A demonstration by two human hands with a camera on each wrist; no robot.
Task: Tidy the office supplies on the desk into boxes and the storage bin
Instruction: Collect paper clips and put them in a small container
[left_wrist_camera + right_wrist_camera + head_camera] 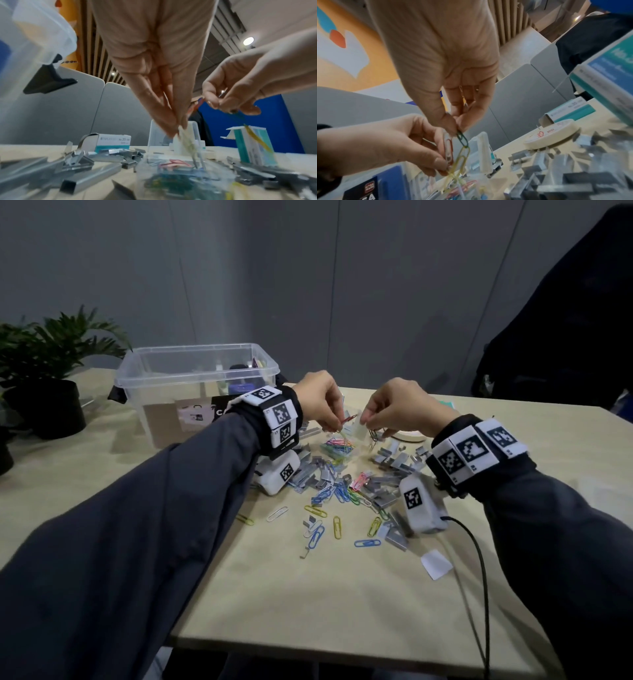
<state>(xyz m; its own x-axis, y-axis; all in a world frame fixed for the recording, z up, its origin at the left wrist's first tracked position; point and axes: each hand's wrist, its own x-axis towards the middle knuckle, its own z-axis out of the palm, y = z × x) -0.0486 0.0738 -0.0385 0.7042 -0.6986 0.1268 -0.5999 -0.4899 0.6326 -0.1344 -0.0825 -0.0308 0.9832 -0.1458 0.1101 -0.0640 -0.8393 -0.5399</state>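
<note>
Head view: both hands raised above the counter (308,594), over a small clear box of coloured paper clips (337,447). Left hand (317,398) pinches a red paper clip (348,419) at its fingertips; right hand (400,409) pinches something dark, too small to name here. Loose paper clips (337,527) and staple strips (383,501) lie scattered nearer the body. Clear storage bin (197,392) stands far left, closer to the left arm.

Left wrist view: left fingers (164,115) pressed together, pointing down at the clear box directly beneath. Held clip blurred. Right hand (240,88) beside it, fingers curled on a hanging chain.

Right wrist view: right thumb and forefinger grip a green paper clip (462,138), top link of a chain; yellow paper clips (462,157) hang below it. Chain's long axis near vertical, lower end pointing into the box. Left fingers (426,159) hold a red-and-white pair just beside the chain, long axes also near upright. Chain looks tangled; likely needs parting or dropping straight down.
</note>
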